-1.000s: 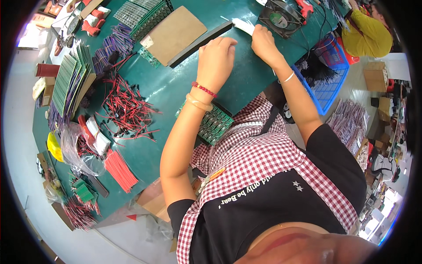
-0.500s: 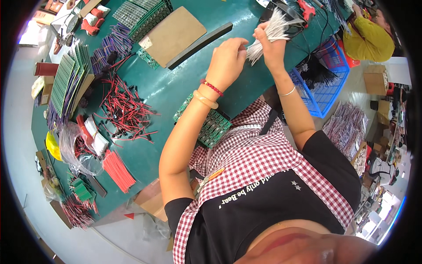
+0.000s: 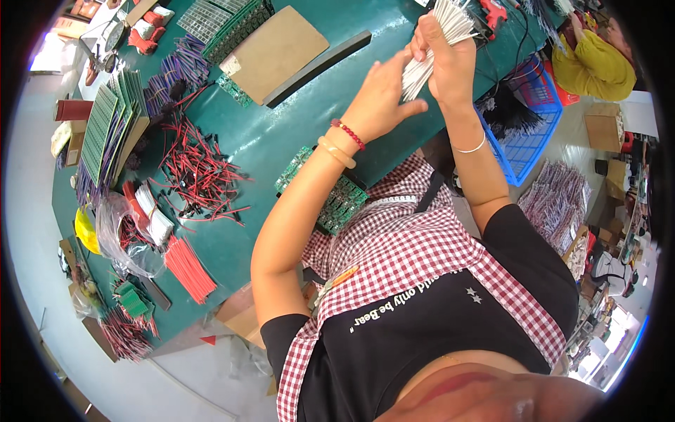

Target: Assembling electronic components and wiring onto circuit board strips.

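Observation:
A bundle of white wires (image 3: pixel 447 28) is gripped in my right hand (image 3: pixel 450 67), above the table's right part. The fingers wrap around its middle, and the wire ends fan out above the fist. Below the fist the lower ends come together near my left hand (image 3: pixel 385 98). That hand is flat, thumb apart from the fingers, with its fingertips at the side of the bundle; whether they touch it I cannot tell. Populated green circuit boards (image 3: pixel 343 204) lie at the table's near edge, partly hidden under my left forearm.
On the green table (image 3: pixel 232 271) lie a brown board (image 3: pixel 278 56), a dark bar (image 3: pixel 320 68), a heap of red-black wires (image 3: pixel 197 176) and red wires (image 3: pixel 190 271). A blue crate (image 3: pixel 524 151) stands at the right. A co-worker in a yellow top (image 3: pixel 598 67) sits beyond.
My left hand has opened from bent fingers to a flat palm and moved towards the bundle. My right hand has turned, tilting the bundle more upright.

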### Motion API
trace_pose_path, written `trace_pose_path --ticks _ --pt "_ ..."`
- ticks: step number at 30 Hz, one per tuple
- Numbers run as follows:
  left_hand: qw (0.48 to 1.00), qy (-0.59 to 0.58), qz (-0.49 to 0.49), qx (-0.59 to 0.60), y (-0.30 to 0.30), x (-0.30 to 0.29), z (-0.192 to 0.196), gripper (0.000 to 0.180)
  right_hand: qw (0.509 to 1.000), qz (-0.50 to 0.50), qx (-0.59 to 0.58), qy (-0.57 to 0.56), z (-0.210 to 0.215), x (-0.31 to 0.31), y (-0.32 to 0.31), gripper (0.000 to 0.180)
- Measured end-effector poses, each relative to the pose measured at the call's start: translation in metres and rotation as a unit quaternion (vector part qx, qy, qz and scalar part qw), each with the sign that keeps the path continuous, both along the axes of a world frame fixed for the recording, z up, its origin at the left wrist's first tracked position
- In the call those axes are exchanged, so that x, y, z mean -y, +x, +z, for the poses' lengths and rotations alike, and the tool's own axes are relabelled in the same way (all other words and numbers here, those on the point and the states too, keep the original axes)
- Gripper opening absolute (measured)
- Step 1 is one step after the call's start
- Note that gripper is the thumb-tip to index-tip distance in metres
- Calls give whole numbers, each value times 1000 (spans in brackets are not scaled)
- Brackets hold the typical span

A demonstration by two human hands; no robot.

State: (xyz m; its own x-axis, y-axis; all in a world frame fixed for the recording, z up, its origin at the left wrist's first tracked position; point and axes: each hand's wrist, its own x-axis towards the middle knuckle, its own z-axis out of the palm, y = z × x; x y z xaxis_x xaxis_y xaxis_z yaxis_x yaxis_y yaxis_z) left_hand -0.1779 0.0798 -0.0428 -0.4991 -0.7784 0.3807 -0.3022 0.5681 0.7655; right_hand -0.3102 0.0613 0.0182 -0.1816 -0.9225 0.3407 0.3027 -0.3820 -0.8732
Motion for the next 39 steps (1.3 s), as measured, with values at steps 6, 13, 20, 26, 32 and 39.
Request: trace_pose_path --ticks 6,13,20,26,32,39 --pt "987 105 -46 115 -7 12 -23 65 994 -55 -68 68 -29 -14 16 18" --pt "971 62 -49 226 23 5 -27 97 995 -68 -48 52 -73 -18 20 16" --pt "984 79 -74 143 23 14 -28 85 997 -29 -3 69 -50 -7 11 18" --pt "982 82 -65 155 -2 15 -40 65 995 -18 -40 94 -53 -18 15 23" --pt "975 69 -72 196 6 19 -36 81 989 3 -139 50 -71 -31 20 24" --pt "959 -12 43 281 46 -16 2 71 939 -93 -285 169 -41 -6 -6 28"
